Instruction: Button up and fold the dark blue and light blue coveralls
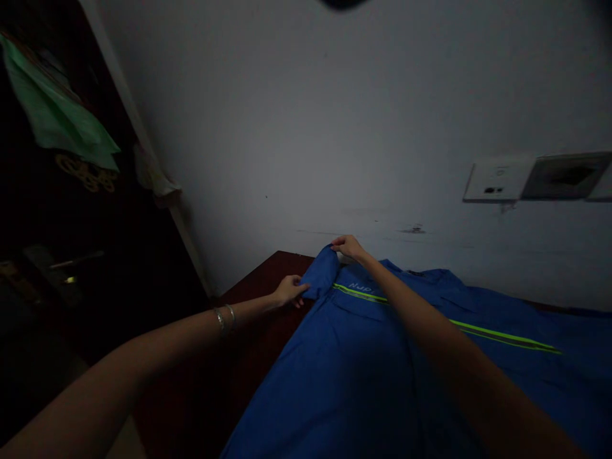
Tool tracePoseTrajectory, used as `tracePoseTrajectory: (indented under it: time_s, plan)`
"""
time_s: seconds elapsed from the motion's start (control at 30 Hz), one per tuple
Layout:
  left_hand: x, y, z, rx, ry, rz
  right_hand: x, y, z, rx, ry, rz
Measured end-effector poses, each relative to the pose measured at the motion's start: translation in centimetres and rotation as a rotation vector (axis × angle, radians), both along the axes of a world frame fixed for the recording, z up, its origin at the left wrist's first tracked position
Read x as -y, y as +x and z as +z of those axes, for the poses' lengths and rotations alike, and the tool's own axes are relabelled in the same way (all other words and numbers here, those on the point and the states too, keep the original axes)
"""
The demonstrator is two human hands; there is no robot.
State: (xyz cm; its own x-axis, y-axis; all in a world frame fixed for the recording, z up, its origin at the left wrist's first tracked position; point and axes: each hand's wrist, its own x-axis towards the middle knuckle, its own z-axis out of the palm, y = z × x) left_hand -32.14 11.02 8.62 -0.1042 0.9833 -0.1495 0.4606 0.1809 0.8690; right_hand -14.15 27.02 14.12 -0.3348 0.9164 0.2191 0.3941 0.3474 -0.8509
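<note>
A blue jacket (363, 357) with a bright yellow-green stripe across it lies spread on a dark red table (248, 280). Its left-side sleeve is folded in, making a short flap at the shoulder. My left hand (291, 291) pinches the lower outer corner of this folded sleeve. At the top edge of the same sleeve, close to the wall, my right hand (348, 246) grips the cloth between thumb and fingers. My right forearm passes over the jacket's chest and hides part of the stripe and the white lettering.
Behind the table rises a pale wall (306, 127) with a socket panel (500, 180) on the right. To the left stands a dark door (143, 255) with a metal handle (76, 260) and a green cloth (62, 108) hanging on it.
</note>
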Motion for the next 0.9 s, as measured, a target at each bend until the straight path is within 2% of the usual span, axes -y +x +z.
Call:
tracePoseTrajectory:
  time_s: [0.1, 0.2, 0.37, 0.53, 0.7, 0.9]
  plan:
    - [0.3, -0.2, -0.9, 0.001, -0.046, 0.055, -0.5, -2.7, -1.2, 0.099, 0.091, 0.024]
    - [0.8, -0.1, -1.1, -0.055, -0.079, 0.09, -0.5, -4.8, -2.7, 0.204, 0.153, 0.047]
    - [1.5, -0.2, -0.8, -0.402, -0.05, 0.141, 0.3, -7.2, -5.1, 0.347, 0.228, 0.036]
    - [1.8, -0.9, -0.5, -0.748, -0.029, 0.098, 2.1, -8.7, -7.1, 0.458, 0.333, -0.017]
    - [2.7, -0.3, 0.3, -0.854, -0.109, 0.03, 3.5, -9.8, -8.8, 0.514, 0.424, -0.02]
    - [3.1, 0.3, 0.9, -1.041, -0.151, -0.081, 3.3, -10.6, -9.4, 0.545, 0.399, 0.076]
